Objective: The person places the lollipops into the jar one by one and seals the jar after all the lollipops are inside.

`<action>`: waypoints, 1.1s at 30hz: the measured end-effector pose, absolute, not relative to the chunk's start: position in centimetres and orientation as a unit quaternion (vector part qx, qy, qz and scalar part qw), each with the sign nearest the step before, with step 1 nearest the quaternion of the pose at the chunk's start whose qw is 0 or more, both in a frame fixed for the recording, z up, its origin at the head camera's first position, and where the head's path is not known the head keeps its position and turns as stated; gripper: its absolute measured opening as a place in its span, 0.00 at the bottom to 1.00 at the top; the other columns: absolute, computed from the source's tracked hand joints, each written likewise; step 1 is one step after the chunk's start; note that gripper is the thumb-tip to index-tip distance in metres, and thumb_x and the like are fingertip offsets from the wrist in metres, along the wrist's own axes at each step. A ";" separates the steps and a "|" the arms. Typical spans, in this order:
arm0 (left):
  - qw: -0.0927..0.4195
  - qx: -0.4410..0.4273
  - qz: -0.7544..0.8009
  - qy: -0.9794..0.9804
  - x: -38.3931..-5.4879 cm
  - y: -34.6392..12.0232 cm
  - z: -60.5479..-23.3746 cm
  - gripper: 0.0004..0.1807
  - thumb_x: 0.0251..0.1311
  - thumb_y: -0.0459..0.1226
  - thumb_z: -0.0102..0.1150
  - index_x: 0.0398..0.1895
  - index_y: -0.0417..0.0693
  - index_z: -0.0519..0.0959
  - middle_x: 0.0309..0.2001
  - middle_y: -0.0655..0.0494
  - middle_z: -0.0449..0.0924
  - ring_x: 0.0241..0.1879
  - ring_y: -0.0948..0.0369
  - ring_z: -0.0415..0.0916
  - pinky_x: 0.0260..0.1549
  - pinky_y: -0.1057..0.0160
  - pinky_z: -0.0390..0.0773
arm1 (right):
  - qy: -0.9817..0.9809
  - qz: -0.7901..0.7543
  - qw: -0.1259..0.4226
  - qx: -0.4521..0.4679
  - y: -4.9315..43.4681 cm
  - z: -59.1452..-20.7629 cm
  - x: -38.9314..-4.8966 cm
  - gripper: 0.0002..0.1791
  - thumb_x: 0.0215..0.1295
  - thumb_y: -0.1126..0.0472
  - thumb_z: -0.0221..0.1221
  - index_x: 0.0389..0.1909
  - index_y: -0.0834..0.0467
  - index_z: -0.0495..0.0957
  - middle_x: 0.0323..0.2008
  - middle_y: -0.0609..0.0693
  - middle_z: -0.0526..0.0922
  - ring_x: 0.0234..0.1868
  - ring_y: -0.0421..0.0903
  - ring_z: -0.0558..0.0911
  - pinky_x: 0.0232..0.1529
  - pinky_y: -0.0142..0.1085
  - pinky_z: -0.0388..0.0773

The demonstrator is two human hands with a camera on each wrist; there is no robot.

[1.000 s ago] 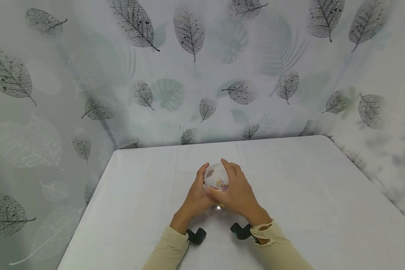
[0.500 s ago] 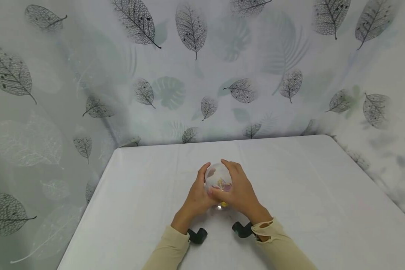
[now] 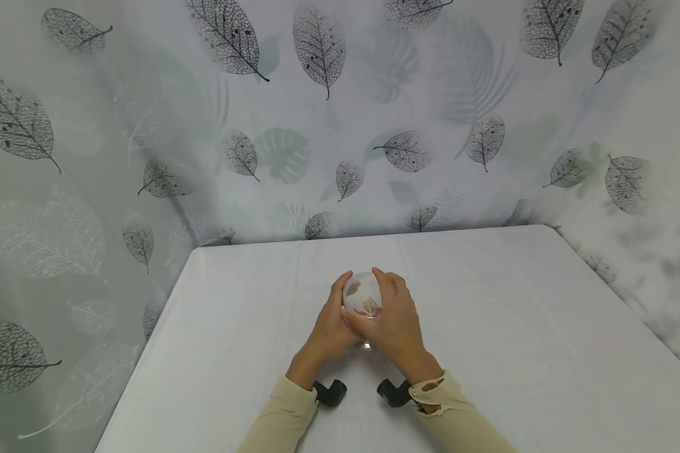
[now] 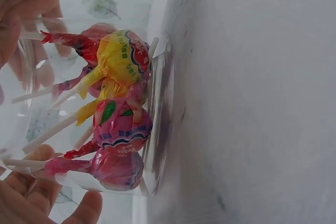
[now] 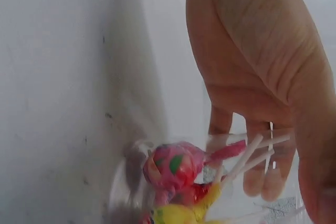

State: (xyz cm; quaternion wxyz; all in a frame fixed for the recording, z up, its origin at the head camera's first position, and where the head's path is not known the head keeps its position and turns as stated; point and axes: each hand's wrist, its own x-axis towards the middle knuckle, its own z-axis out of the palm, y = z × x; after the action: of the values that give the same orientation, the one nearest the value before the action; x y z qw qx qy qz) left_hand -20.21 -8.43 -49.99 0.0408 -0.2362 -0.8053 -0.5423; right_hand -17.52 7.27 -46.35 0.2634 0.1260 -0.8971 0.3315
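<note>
A clear round jar (image 3: 356,290) stands near the middle of the white table, held between both hands. Wrapped lollipops fill its lower part; a yellow lollipop (image 4: 123,59) and a pink lollipop (image 4: 122,124) show through the wall, heads down and white sticks pointing up to the mouth. My left hand (image 3: 333,327) curls round the left side of the jar. Round the right side and front curls my right hand (image 3: 398,324), its thumb across the front wall close to the left thumb. In the right wrist view its fingers (image 5: 262,177) show behind the clear wall.
The white-covered table (image 3: 249,302) reaches back to a leaf-printed curtain (image 3: 328,126) that hangs behind and on both sides. Small black camera mounts (image 3: 331,393) sit at the inner wrists, below the cream sleeves (image 3: 283,415).
My right wrist and forearm have shifted slightly left, bringing the hand a little further over the front of the jar. Both hands keep their grip, and the jar stays in about the same place.
</note>
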 end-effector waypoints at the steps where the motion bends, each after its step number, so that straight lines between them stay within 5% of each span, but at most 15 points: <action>1: 0.038 -0.235 -0.542 -0.806 -20.2 -8.5 -50.0 0.61 0.48 0.34 0.77 0.83 0.60 0.49 0.71 0.40 0.68 0.64 0.43 0.72 0.62 0.42 0.73 | -0.900 0.331 0.254 0.128 7.4 -46.3 -17.5 0.54 0.50 0.37 0.76 0.73 0.61 0.69 0.62 0.64 0.74 0.55 0.62 0.81 0.53 0.59 0.82; 9: 0.026 -0.222 -0.540 -0.811 -20.3 -8.3 -49.9 0.61 0.50 0.40 0.79 0.83 0.65 0.49 0.74 0.46 0.66 0.67 0.45 0.71 0.62 0.39 0.75 | -0.883 0.406 0.125 0.199 10.3 -45.4 -18.3 0.56 0.54 0.43 0.76 0.81 0.53 0.59 0.76 0.54 0.66 0.67 0.58 0.74 0.62 0.58 0.75; 33: 0.031 -0.217 -0.549 -0.807 -20.1 -8.5 -49.8 0.60 0.47 0.35 0.78 0.82 0.62 0.51 0.71 0.42 0.69 0.63 0.45 0.72 0.57 0.42 0.77 | -0.893 0.357 0.215 0.169 8.5 -46.3 -18.0 0.55 0.49 0.42 0.79 0.75 0.59 0.66 0.68 0.61 0.72 0.64 0.60 0.77 0.58 0.59 0.79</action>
State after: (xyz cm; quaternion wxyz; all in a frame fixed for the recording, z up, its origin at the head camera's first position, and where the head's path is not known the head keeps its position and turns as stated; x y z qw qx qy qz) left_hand -20.06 -8.48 -49.75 0.0309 -0.2171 -0.8066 -0.5489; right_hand -18.05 8.47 -46.25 0.2151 0.1688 -0.8933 0.3569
